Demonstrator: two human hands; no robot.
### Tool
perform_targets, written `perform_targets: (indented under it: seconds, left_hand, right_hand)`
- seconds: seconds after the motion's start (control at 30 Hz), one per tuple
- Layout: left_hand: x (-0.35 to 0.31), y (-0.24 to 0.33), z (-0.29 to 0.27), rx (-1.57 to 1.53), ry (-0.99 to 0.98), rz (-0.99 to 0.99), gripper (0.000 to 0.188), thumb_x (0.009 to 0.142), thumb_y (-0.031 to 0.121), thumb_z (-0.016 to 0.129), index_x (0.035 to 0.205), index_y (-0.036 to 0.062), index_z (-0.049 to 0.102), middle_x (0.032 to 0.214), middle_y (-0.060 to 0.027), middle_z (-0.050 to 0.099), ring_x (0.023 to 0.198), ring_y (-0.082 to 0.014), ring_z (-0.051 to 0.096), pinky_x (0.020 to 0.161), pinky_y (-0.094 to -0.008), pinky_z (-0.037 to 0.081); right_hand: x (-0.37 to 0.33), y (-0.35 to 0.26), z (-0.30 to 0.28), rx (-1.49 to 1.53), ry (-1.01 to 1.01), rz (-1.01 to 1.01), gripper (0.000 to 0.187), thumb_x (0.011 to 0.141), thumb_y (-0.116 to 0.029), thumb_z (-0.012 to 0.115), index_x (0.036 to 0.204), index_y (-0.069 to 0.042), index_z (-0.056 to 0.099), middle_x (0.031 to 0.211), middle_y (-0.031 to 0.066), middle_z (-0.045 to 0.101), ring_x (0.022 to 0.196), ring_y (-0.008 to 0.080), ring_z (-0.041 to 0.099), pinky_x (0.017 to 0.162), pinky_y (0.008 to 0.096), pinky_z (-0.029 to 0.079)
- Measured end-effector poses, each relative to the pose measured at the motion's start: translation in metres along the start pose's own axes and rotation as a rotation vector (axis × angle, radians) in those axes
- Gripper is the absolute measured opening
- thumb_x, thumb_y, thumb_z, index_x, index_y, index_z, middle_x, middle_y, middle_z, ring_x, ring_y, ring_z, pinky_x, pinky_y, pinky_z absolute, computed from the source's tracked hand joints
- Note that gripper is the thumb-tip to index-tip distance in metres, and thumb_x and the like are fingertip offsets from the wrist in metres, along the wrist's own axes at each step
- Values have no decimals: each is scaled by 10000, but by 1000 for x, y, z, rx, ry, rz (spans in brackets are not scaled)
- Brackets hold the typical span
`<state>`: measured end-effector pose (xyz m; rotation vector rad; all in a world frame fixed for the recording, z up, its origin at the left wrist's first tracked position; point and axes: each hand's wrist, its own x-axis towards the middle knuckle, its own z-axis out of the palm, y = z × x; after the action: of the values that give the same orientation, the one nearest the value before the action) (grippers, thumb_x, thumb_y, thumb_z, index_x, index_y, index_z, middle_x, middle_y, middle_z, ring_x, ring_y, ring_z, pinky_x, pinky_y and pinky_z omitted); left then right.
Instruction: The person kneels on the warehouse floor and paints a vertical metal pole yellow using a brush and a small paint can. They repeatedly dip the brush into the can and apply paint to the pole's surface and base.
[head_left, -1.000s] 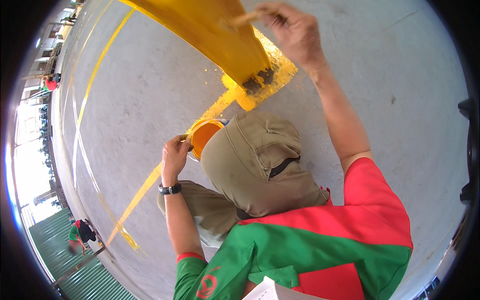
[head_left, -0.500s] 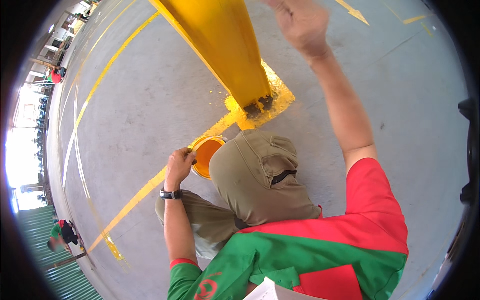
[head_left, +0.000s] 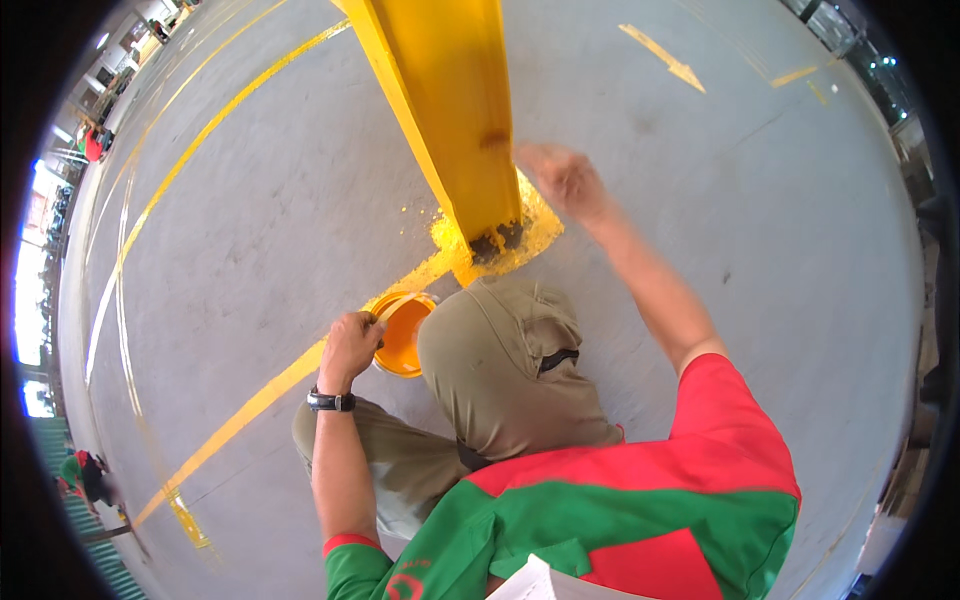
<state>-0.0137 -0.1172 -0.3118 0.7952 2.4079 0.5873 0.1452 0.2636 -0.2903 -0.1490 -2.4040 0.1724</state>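
My left hand (head_left: pixel 348 350), with a dark watch at the wrist, is closed on the edge of a paint bucket (head_left: pixel 390 362), where a pale band or handle crosses the top. Orange-yellow colour fills the bucket's inside; it stands on the floor beside my raised knee. Ahead of me rises a yellow steel column (head_left: pixel 460 110), its foot dark and ringed by yellow paint. Close to the column's right side is my right hand (head_left: pixel 568 185), its fingers curled and blurred. A brownish smear shows on the column near the fingertips; whatever the hand holds cannot be made out.
Grey floor (head_left: pixel 270 230) surrounds me, with a yellow line (head_left: pixel 260 408) running from the column to the lower left. A painted arrow (head_left: pixel 665 60) lies at the far right. One person (head_left: pixel 90 480) is at the left rim, near green corrugated sheeting (head_left: pixel 50 440).
My right hand has come down and leftward, from high on the right to beside the column. The left hand keeps its hold on the bucket. The whole view has shifted slightly.
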Motion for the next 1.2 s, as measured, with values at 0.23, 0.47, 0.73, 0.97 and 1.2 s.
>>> perform_targets:
  seconds: [0.23,0.47,0.73,0.97,1.2]
  left_hand:
    - [-5,-6,-1,-56,7,30,315,891,241,643,964,-48,746,779,-228,723,754,-356,735,726,-433,567]
    - [1,-17,2,-12,45,100,300,879,226,643,931,-52,742,774,-221,719,745,-347,728,722,-429,564]
    - [3,-13,-1,5,15,94,315,847,225,621,954,-44,746,908,-298,694,883,-454,693,821,-494,558]
    - [-2,-16,3,24,80,124,301,834,189,599,952,-47,744,918,-316,677,898,-468,682,838,-508,550]
    - [5,-21,5,66,50,131,306,845,203,621,996,-31,748,920,-287,703,877,-433,704,802,-482,561]
  right_hand:
    - [145,-11,-95,-196,686,-418,297,838,51,665,1119,-32,720,1092,109,739,890,299,717,729,366,612]
    - [77,-32,-44,-325,246,-432,291,867,5,609,1146,-26,686,1192,171,706,861,290,710,751,366,595]
    - [71,-10,-38,-118,-86,-148,346,847,41,579,1131,-78,735,1064,118,758,937,318,720,811,400,601]
    - [191,-14,-135,-247,663,-424,318,882,40,650,1163,-83,735,1097,79,760,915,257,729,784,361,604]
    - [56,-55,-37,-319,187,-469,310,868,-3,656,1172,-37,708,1086,130,750,977,283,741,815,343,624]
